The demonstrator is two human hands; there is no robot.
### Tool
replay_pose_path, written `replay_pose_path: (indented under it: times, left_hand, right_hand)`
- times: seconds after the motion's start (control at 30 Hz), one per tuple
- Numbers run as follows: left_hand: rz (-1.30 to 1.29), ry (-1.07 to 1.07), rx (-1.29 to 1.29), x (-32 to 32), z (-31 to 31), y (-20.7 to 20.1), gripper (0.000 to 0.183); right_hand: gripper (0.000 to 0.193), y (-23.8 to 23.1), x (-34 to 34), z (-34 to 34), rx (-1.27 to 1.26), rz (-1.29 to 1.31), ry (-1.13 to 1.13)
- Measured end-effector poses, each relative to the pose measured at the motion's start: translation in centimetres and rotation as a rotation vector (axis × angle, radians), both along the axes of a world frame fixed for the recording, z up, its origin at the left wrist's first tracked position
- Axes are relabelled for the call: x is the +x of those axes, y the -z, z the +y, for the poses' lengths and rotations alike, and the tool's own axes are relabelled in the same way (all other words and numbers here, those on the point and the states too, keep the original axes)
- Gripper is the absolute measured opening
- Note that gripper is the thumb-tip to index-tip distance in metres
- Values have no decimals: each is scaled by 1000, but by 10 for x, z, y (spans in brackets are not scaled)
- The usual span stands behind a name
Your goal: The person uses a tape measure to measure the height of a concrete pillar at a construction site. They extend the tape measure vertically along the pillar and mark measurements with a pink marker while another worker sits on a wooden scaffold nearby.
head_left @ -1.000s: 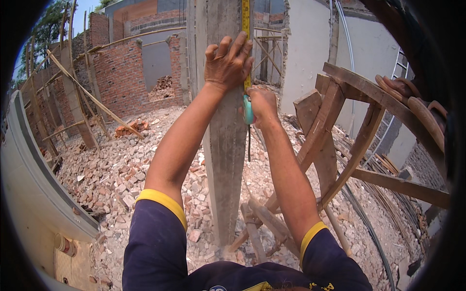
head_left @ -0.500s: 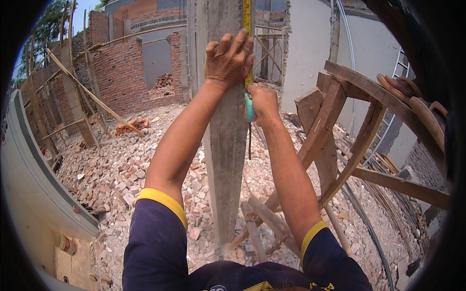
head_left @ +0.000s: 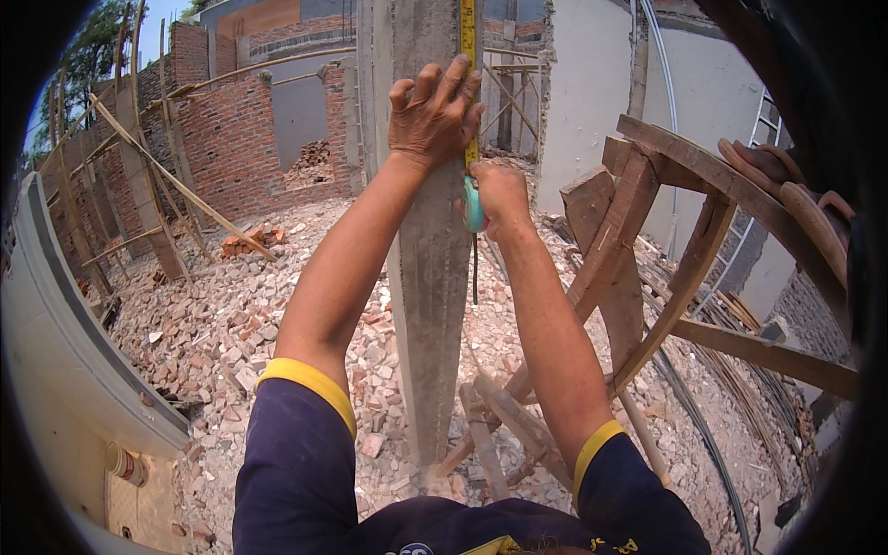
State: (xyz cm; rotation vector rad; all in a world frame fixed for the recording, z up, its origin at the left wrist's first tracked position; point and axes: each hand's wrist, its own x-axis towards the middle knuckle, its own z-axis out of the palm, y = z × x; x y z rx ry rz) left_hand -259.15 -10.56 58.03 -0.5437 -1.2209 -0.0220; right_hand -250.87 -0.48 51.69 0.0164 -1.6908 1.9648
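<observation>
A grey concrete column [head_left: 430,305] stands upright in front of me. My left hand [head_left: 428,129] rests against its upper part with fingers spread, thumb and fingertips at the edge of a yellow tape blade [head_left: 468,37]. The blade runs up along the column's right side and out of the top of view. Just below, my right hand [head_left: 502,199] is closed round a turquoise tape measure [head_left: 474,205], held at the column's right edge. A dark strap dangles beneath the case. The right fingertips are partly hidden behind the hand.
Broken brick rubble [head_left: 240,324] covers the ground around the column. A curved wooden frame [head_left: 638,213] stands close on the right, with gloves [head_left: 805,199] on top. At the left are a pale curved panel [head_left: 65,324] and a small bucket [head_left: 125,464]. Brick walls [head_left: 227,139] rise behind.
Both hands have shifted very slightly left. Their hold on the tape measure and against the column looks the same.
</observation>
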Motion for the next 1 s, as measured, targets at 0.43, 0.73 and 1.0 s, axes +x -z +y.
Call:
replay_pose_path:
  times: [0.43, 0.73, 1.0]
  left_hand:
    - [-5, 18, -4, -2, 1, -1, 41]
    - [-24, 33, -2, -1, 2, -1, 43]
    - [-65, 51, -12, 4, 0, 1, 42]
  right_hand:
    - [16, 0, -1, -1, 1, 24, -1]
    - [18, 2, -4, 1, -1, 26, 7]
    - [27, 20, -26, 6, 587, 352, 408]
